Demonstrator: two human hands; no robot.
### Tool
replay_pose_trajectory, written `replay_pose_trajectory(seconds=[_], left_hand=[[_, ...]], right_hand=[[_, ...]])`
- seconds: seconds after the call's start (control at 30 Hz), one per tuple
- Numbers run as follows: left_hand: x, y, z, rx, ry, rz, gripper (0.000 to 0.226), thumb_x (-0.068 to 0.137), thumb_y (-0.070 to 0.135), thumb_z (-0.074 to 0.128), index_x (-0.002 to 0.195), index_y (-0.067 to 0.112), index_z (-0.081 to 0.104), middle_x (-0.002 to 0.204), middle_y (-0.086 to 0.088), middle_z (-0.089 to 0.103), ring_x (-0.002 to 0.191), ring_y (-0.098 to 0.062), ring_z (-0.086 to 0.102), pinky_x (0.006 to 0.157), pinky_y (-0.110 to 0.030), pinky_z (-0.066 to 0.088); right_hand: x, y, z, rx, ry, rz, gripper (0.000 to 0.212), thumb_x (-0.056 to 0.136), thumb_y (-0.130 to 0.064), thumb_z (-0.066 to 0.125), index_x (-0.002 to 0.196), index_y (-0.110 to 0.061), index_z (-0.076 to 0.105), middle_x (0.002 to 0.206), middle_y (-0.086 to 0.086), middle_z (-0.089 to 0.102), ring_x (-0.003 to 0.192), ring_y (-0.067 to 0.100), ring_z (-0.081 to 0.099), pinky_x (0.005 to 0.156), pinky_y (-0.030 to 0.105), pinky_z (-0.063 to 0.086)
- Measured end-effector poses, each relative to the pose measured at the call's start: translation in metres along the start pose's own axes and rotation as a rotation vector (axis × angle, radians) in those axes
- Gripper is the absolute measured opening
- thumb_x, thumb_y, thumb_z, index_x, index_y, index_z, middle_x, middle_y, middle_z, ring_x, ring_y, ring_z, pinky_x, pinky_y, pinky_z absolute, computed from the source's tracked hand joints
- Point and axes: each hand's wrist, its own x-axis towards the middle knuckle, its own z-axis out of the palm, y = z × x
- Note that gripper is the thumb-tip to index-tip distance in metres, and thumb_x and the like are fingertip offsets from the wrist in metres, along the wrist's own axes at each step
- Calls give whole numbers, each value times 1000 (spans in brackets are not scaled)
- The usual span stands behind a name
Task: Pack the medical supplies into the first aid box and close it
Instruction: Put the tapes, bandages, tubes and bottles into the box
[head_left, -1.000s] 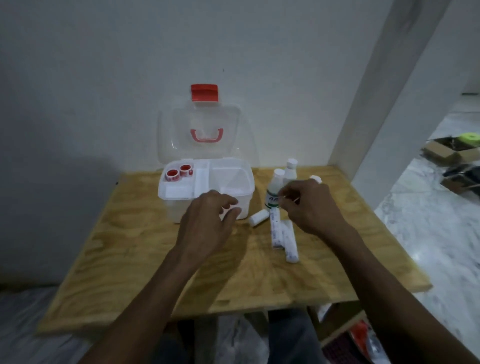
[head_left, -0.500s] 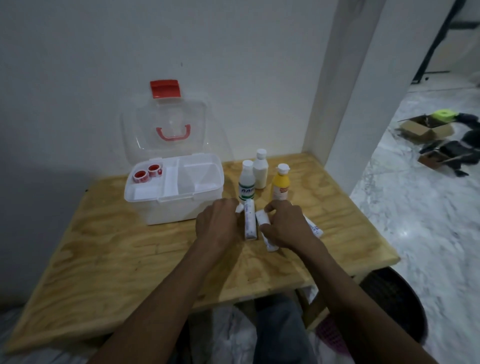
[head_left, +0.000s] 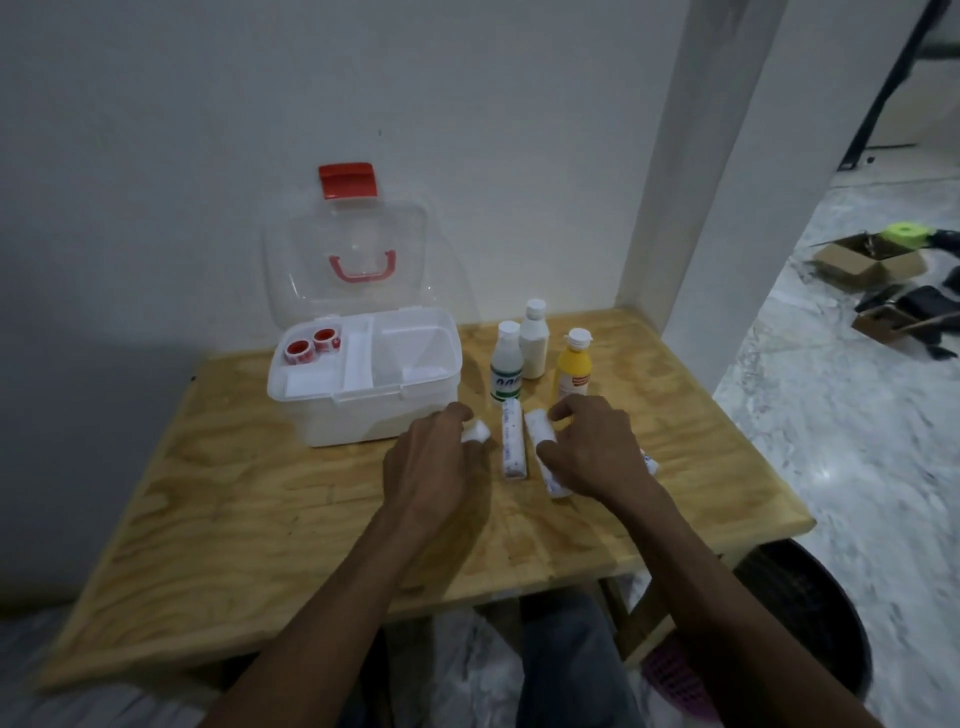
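On the wooden table (head_left: 234, 519) the first aid box (head_left: 363, 384) stands open at the far left, its lid up. To its right stand three bottles (head_left: 535, 353). Near them lie the bandage rolls: the left hand (head_left: 431, 462) curls around a small white roll (head_left: 477, 431), the right hand (head_left: 592, 447) pinches another roll (head_left: 540, 434), and one roll (head_left: 511, 441) lies free between the hands.

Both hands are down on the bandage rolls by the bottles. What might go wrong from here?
1. The right hand lifting its bandage roll may knock over the yellow bottle just behind its fingers.
2. The left hand shows only the end of a short roll, so it may slip.
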Motion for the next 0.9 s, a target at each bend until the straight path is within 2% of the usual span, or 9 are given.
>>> replay_pose_trajectory(seconds=[0.13, 0.23, 0.27, 0.3, 0.4, 0.5, 0.63, 0.73, 0.9], left_hand=[[-15, -8, -30, -112, 110, 10, 32, 90, 28, 64, 120, 22, 61, 116, -1, 69, 101, -21, 65, 77, -33, 52], [-21, -22, -53, -141, 204, 15, 30, 87, 28, 68, 116, 22, 65, 112, -1, 71, 93, -17, 68, 74, -32, 56], [-22, -27, -61, -147, 231, 7, 30, 86, 28, 69, 115, 21, 65, 111, -1, 71, 91, -17, 69, 73, -32, 56], [-22, -32, -69, -144, 257, -4, 30, 86, 27, 69, 115, 21, 66, 109, -2, 72, 89, -17, 70, 72, -31, 56], [-16, -51, -93, -96, 321, -44, 30, 85, 30, 70, 114, 23, 67, 105, -1, 73, 83, -18, 70, 72, -34, 57], [-2, -73, -115, -45, 354, -81, 28, 85, 32, 70, 111, 23, 69, 107, 0, 73, 81, -19, 69, 75, -37, 56], [16, -93, -134, 14, 328, -115, 28, 86, 29, 70, 113, 20, 70, 109, -1, 73, 86, -21, 68, 72, -29, 49], [29, -105, -137, 58, 252, -116, 33, 85, 29, 71, 116, 20, 69, 113, 0, 72, 91, -20, 67, 76, -33, 53], [47, -111, -137, 120, 109, -95, 33, 86, 26, 71, 118, 18, 69, 117, -3, 70, 97, -22, 66, 80, -38, 56]], right_hand=[[-4, -22, -11, 101, 81, -95, 26, 77, -27, 70, 102, -22, 65, 76, -7, 66, 84, 16, 65, 84, 32, 50], [-3, -51, -17, 149, 89, -165, 29, 74, -23, 74, 102, -20, 69, 76, -10, 69, 69, -3, 60, 65, 4, 42], [-2, -60, -16, 173, 82, -175, 30, 74, -24, 75, 103, -20, 70, 79, -8, 71, 69, -3, 61, 61, 2, 41], [0, -69, -15, 209, 70, -178, 31, 73, -24, 76, 103, -21, 70, 78, -8, 72, 71, -1, 64, 63, 4, 43], [8, -97, -11, 318, 21, -169, 34, 71, -25, 78, 104, -21, 70, 74, -4, 73, 71, 7, 68, 70, 30, 58], [19, -126, -5, 372, -5, -182, 34, 69, -24, 77, 102, -22, 69, 72, -2, 73, 70, 13, 70, 74, 40, 61], [39, -163, 12, 382, -25, -182, 38, 62, -28, 76, 99, -23, 69, 89, 2, 74, 83, 22, 70, 78, 42, 60], [51, -182, 29, 375, -29, -192, 38, 60, -31, 76, 96, -26, 66, 106, 3, 68, 96, 27, 67, 80, 45, 59], [66, -199, 46, 327, -50, -180, 37, 71, -13, 78, 105, -5, 67, 105, 14, 68, 92, 28, 69, 81, 37, 58]])
